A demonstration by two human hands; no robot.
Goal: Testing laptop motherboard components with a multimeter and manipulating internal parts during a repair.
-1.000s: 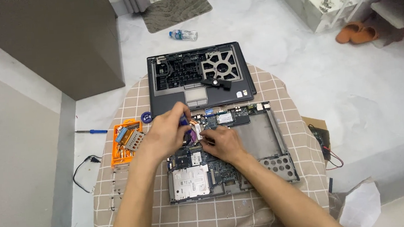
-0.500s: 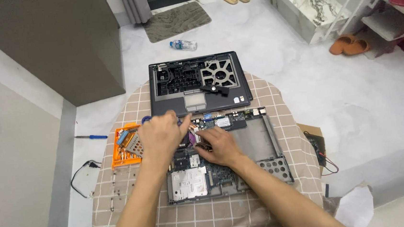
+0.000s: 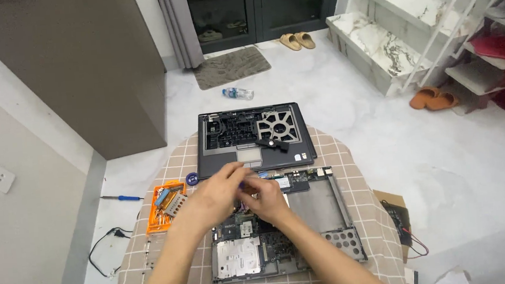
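Observation:
My left hand (image 3: 213, 196) and my right hand (image 3: 267, 199) meet over the back part of an opened laptop base (image 3: 321, 214), which lies on a table with a checked cloth (image 3: 155, 276). The left fingers pinch a small blue and purple tool (image 3: 241, 185). My right hand's fingers curl right beside it and rest on the circuit board; what they hold is hidden. A silver metal plate (image 3: 236, 258) sits in the base's near left corner.
The detached grey laptop top cover (image 3: 252, 137) lies behind the base with a black part (image 3: 272, 144) on it. An orange tool case (image 3: 164, 206) and a blue round cap (image 3: 192, 178) sit at left. A cardboard box (image 3: 398, 217) with wires stands right. A blue screwdriver (image 3: 122, 198), a cable (image 3: 102, 251) and a water bottle (image 3: 238, 93) lie on the floor.
The view has tilted up, showing more of the room. My hands have drawn closer together over the board, and the purple tool is now mostly covered by my fingers.

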